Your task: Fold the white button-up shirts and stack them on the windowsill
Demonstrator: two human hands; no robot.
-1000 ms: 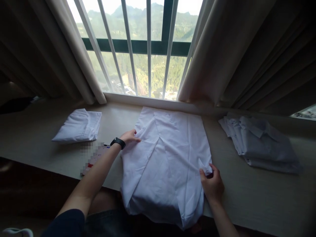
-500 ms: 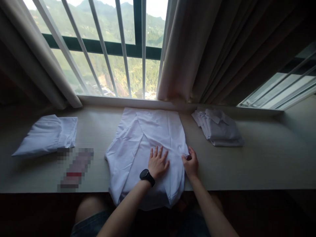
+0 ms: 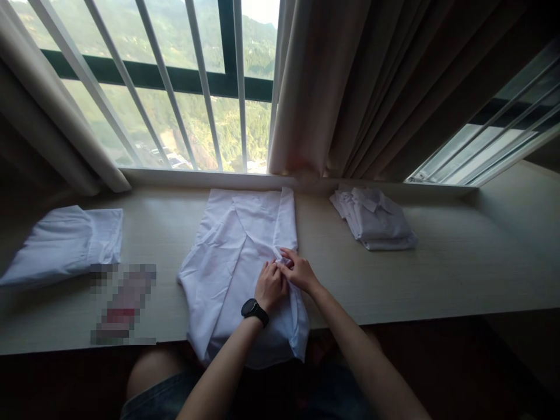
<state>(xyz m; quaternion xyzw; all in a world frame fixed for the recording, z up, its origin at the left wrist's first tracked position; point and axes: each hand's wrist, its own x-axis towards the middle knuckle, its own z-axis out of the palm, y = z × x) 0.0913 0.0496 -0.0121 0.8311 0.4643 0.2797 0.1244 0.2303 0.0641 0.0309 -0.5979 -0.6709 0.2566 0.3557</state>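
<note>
- Folding of a white shirt [image 3: 227, 256] is being carried out on a pale window-side counter [image 3: 437, 274]; the shirt is lying spread at the centre of the counter, its lower hem hanging over the near edge.
- The right side panel of the shirt is being laid inward, so a long doubled edge is running from the far collar end down toward the hands.
- The left hand [image 3: 270, 286], with a black watch [image 3: 255, 308] at the wrist, is being pressed on the cloth at mid-length, fingers curled down onto the fold; nothing is being lifted by it.
- The right hand [image 3: 300, 271] is being closed in a narrow pinch on the folded edge, touching the left hand's fingertips.
- Step judged: the side fold is being set and smoothed, roughly the middle of the folding.
- Next move, as a judgement: the crease is likely needing to be held flat while the opposite, left side is being brought in to match, and the overhanging hem is needing care against slipping off the counter.
- A folded white garment [image 3: 65, 245] is lying well apart at the left, and a stack of folded shirts [image 3: 374, 219] is lying at the right near the curtain [image 3: 332, 87].
- A blurred-out flat item [image 3: 125, 303] is lying between the left garment and the shirt.
</note>
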